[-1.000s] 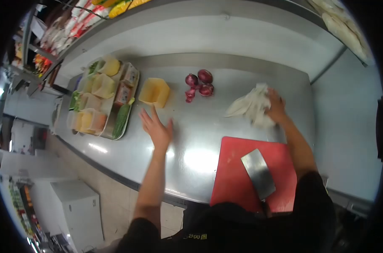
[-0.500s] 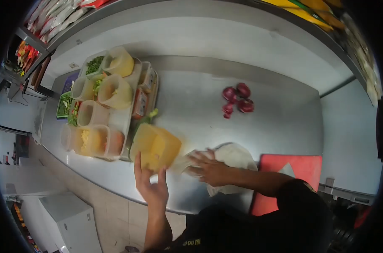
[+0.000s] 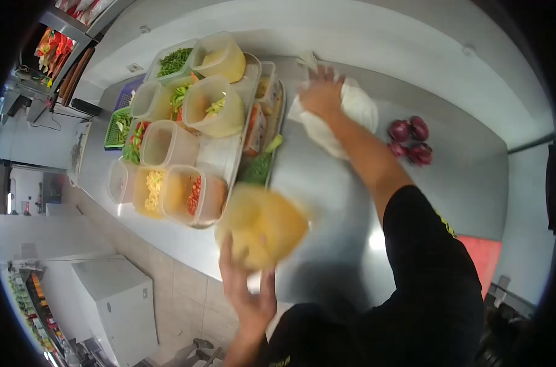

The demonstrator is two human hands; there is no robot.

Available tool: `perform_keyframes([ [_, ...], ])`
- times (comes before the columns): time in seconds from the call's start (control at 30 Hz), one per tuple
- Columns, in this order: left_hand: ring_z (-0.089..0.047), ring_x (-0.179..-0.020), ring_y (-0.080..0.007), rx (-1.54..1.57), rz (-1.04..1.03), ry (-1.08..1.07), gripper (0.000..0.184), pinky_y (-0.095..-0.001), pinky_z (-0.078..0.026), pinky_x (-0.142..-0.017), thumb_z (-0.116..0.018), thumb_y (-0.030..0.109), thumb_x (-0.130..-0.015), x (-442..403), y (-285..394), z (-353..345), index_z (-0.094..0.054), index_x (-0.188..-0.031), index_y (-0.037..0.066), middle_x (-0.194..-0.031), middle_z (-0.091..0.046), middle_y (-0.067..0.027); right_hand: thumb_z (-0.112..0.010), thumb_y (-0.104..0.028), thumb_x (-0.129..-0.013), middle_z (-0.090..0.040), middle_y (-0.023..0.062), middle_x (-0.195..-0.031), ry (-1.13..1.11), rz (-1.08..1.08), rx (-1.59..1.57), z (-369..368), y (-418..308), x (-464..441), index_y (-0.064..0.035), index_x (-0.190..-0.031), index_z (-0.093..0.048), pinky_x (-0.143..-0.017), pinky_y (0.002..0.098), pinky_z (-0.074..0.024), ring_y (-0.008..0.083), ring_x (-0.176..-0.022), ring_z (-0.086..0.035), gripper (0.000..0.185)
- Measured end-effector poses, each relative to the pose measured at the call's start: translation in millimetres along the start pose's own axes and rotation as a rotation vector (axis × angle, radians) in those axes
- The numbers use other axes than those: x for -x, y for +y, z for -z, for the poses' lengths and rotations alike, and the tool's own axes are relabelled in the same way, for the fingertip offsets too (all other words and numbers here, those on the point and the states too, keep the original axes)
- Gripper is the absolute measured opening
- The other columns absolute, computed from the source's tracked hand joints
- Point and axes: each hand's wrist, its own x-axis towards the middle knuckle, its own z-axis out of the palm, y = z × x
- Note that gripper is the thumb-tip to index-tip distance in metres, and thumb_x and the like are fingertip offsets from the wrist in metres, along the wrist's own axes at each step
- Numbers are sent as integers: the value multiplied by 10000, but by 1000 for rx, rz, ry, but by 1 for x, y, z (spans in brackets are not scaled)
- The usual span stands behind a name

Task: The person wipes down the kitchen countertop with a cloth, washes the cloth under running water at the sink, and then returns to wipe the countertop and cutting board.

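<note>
My left hand (image 3: 248, 292) is closed on the near side of a yellowish plastic container (image 3: 263, 223), which is tilted and blurred at the table's front edge. What lies inside the container is too smeared to make out. At the back of the steel table (image 3: 327, 208), my right hand (image 3: 322, 95) holds a bunched white cloth (image 3: 359, 113) down against the surface, fingers over its left part. Several red onions (image 3: 409, 139) lie to the right of the cloth.
A metal tray (image 3: 248, 98) on the left carries clear containers of cut vegetables, including a tub of chopped red pieces (image 3: 195, 197). Green vegetables (image 3: 256, 168) lie by its right edge. A red cutting board (image 3: 481, 254) shows at right, partly behind my sleeve. The wall (image 3: 382, 55) bounds the table.
My right hand has swept the cloth from the table's front part to the back, left of the onions. My left hand still has the container; the whole view has shifted.
</note>
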Motion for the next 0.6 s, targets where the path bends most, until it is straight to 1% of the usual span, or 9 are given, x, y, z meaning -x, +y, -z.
perform_keyframes([
  [0.13,-426,-1308,-535,14,-189,-105,165,-501,-386,-1080,-649,67,-899,-77,1,-62,-587,-991,-56,-1451,-388,-375,-470,-428,-949,-354,197,-1564,-124,236,-46,53,-26,161,14,-1492,-374,-1158,689,-79,392,-1489,-221,707],
  [0.17,-425,-1300,-542,11,-205,-113,157,-516,-392,-1076,-647,78,-896,-93,3,-85,-587,-955,-54,-1442,-391,-383,-522,-390,-903,-355,193,-1563,-102,295,-498,81,-38,202,14,-1487,-372,-1147,696,-105,393,-1485,-231,726],
  [0.23,-438,-1278,-545,-152,-327,-130,177,-548,-394,-1072,-653,109,-883,-110,-13,-135,-605,-936,-53,-1423,-404,-392,-551,-321,-872,-367,192,-1549,-349,366,-246,106,-61,291,-18,-1452,-439,-1125,683,-182,386,-1473,-245,664],
  [0.27,-432,-1281,-546,-193,-366,-151,232,-554,-387,-1079,-658,123,-881,-116,-35,-169,-605,-1023,-53,-1433,-398,-383,-558,-287,-866,-393,191,-1530,-491,445,-248,146,-67,324,8,-1401,-497,-1146,640,-189,377,-1457,-285,614],
  [0.3,-427,-1284,-547,-238,-398,-163,304,-560,-381,-1086,-662,137,-879,-118,-47,-190,-606,-1110,-53,-1442,-392,-375,-576,-275,-862,-400,187,-1527,-270,422,-464,104,-77,382,18,-1341,-558,-1154,625,-184,360,-1458,-293,561],
  [0.33,-427,-1284,-547,-238,-392,-151,304,-560,-381,-1086,-662,137,-879,-110,-34,-191,-606,-1110,-53,-1442,-392,-375,-583,-284,-874,-390,184,-1538,-556,610,-456,150,-68,397,-10,-1333,-580,-1154,655,-148,356,-1470,-273,535],
  [0.43,-396,-1330,-524,-201,-122,-169,503,-551,-360,-1107,-671,139,-876,-78,5,-175,-518,-1324,-31,-1474,-374,-347,-618,-348,-872,-374,160,-1558,-654,735,-514,181,-27,419,-63,-1328,-601,-1153,674,-107,350,-1490,-227,538],
  [0.53,-368,-1386,-478,-65,-254,19,582,-512,-350,-1128,-675,103,-883,-6,6,-128,-458,-1414,0,-1507,-356,-318,-663,-516,-838,-336,111,-1592,-791,296,-361,233,46,382,-126,-1387,-572,-1148,681,-72,392,-1509,-133,679],
  [0.6,-389,-1376,-481,-31,-150,-15,511,-493,-354,-1125,-638,60,-901,66,-6,-81,-490,-1383,-20,-1505,-362,-321,-581,-549,-884,-304,150,-1596,-380,196,-102,206,82,369,-64,-1424,-513,-1154,675,-80,435,-1488,-159,729],
])
